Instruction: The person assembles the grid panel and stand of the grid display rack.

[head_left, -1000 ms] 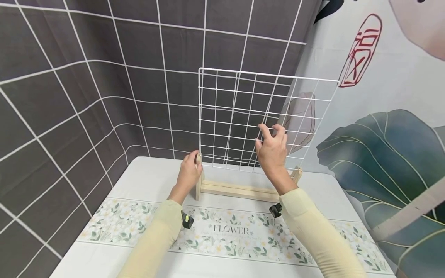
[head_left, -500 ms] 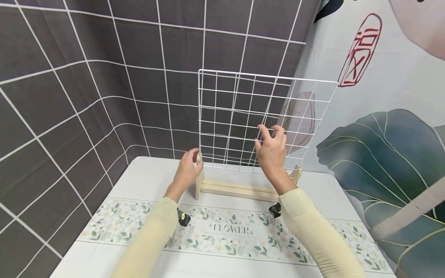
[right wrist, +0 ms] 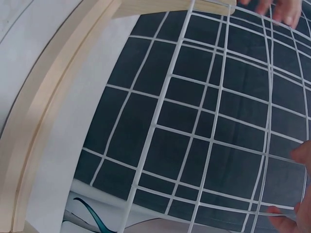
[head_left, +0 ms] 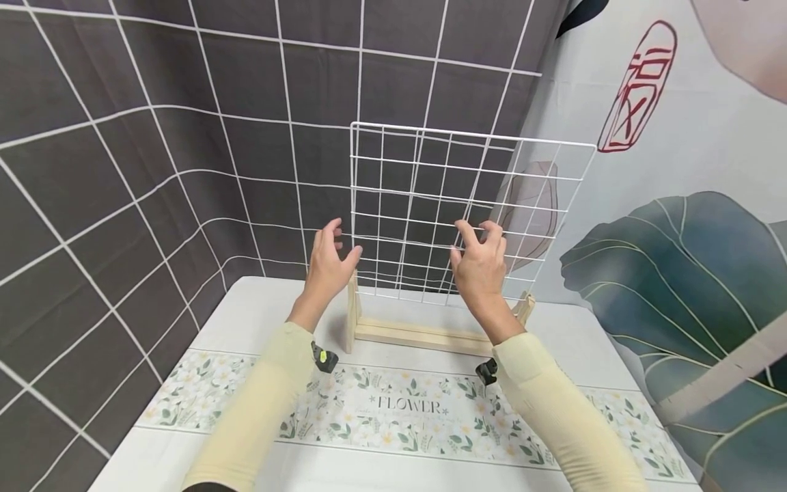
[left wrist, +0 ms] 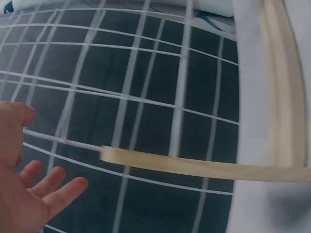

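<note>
A white wire grid panel (head_left: 455,198) stands upright in a pale wooden stand (head_left: 424,337). My right hand (head_left: 481,270) is at the panel's lower right-centre, holding its wires with bent fingers. In the right wrist view, the thumb and fingertips meet the wires at the right edge. By the panel's left edge, just above the left wooden upright (left wrist: 194,167), my left hand (head_left: 327,266) has its fingers spread and holds nothing. The left edge wire passes between its thumb and fingers, apparently untouched.
The stand rests on a white table (head_left: 270,307) with a printed floral band (head_left: 408,417) across it. A dark cloth with white grid lines (head_left: 246,89) hangs behind and to the left. At the right hangs a cloth with large leaves (head_left: 670,273).
My left hand has released the top of the stand's left upright and risen along the panel's edge, its fingers spreading. The right hand keeps its place, and the panel has dipped very slightly.
</note>
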`<state>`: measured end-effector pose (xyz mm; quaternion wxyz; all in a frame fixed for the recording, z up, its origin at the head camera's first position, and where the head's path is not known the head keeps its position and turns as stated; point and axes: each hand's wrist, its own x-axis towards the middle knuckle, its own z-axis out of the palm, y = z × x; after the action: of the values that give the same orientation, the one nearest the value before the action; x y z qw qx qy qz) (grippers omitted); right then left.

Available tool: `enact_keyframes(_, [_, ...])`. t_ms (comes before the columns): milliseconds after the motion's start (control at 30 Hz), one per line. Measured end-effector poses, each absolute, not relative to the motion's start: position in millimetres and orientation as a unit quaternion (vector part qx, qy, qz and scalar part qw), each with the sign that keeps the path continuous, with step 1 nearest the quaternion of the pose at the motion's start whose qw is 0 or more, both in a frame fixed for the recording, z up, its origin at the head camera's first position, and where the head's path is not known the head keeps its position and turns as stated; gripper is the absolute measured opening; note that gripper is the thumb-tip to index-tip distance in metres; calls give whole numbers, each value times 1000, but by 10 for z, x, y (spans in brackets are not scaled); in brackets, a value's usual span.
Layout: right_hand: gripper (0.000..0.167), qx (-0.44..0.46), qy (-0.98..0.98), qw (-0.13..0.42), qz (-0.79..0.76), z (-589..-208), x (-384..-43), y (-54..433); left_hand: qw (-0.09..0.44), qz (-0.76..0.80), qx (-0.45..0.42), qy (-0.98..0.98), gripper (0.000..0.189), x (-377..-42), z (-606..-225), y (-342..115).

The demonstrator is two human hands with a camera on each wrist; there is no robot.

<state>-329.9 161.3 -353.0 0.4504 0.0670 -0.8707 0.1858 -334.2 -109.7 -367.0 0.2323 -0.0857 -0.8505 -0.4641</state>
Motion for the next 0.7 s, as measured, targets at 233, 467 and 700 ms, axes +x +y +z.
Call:
enact_keyframes(233, [42,69,-870,451,187,-3538,-3308,1617,286,-459,-93,-836,74,-3373,-3300,-1005])
enact_keyframes(467, [42,68,-870,451,185,-3532,-3306,1616,306,-439,-79,-841,86,-3378,-2959,-868])
enact_keyframes(700, [42,67,-870,454,181,-3540,-3311,1603,301,-416,-63,-856,100,-3397,-2770,-768])
